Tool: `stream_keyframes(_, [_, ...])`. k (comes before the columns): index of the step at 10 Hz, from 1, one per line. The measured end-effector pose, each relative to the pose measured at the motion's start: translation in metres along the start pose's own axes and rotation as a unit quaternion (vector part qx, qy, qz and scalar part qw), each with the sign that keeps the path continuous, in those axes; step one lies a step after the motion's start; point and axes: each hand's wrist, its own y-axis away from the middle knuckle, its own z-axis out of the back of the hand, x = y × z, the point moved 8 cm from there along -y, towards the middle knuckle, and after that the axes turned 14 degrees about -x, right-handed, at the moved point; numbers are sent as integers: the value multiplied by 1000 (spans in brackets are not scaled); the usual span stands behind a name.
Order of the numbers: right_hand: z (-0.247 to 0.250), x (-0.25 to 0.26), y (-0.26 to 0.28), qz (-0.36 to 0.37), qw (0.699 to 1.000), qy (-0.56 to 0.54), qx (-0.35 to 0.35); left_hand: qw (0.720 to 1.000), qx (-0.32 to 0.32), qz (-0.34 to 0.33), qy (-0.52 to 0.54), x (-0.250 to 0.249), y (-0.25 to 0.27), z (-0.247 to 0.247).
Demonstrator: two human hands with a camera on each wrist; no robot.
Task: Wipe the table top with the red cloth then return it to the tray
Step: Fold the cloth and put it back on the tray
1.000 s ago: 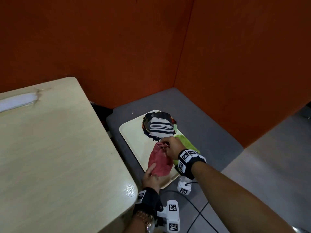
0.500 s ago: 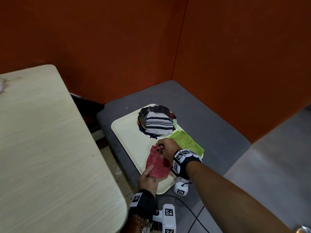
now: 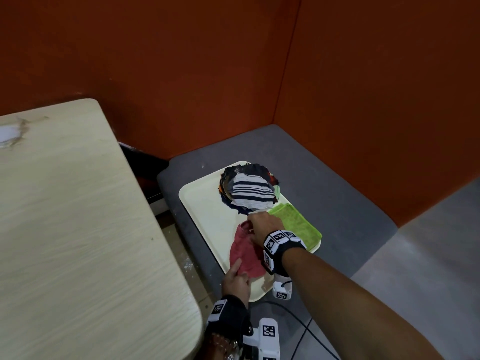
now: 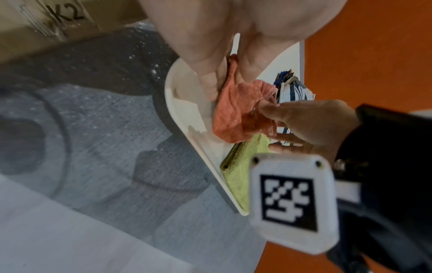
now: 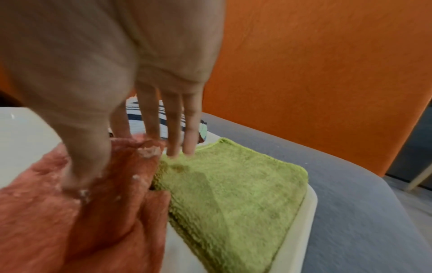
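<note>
The red cloth (image 3: pixel 245 253) lies on the near half of the cream tray (image 3: pixel 205 203), stretched between my two hands. My left hand (image 3: pixel 237 268) pinches its near edge between thumb and fingers, seen close in the left wrist view (image 4: pixel 222 83). At the far edge my right hand (image 3: pixel 253 226) pinches the cloth with thumb and forefinger. In the right wrist view its other fingers (image 5: pixel 173 129) hang straight and touch the green cloth (image 5: pixel 233 184). The wooden table top (image 3: pixel 78 229) is on the left.
The tray sits on a grey padded seat (image 3: pixel 324 190) in a corner of orange walls (image 3: pixel 376 87). A folded green cloth (image 3: pixel 296 224) lies at its right edge. A pile of striped and dark cloths (image 3: pixel 250 190) fills its far end. A cable (image 3: pixel 298 333) runs along the floor.
Both hands keep their hold on the red cloth over the tray. The cloth has spread lower and flatter, and the head view has swung a little.
</note>
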Motion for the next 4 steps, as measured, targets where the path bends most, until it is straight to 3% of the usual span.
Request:
stream_keyframes(1, [-4, 3, 6, -15, 999, -29, 36, 1000, 8, 14, 17, 9, 9, -2])
stream_keyframes(3, [3, 33, 13, 76, 982, -166, 40, 1000, 21, 1, 15, 23, 13, -2])
stream_keyframes(4, [9, 30, 13, 80, 985, -151, 31, 999, 18, -3, 29, 20, 17, 3])
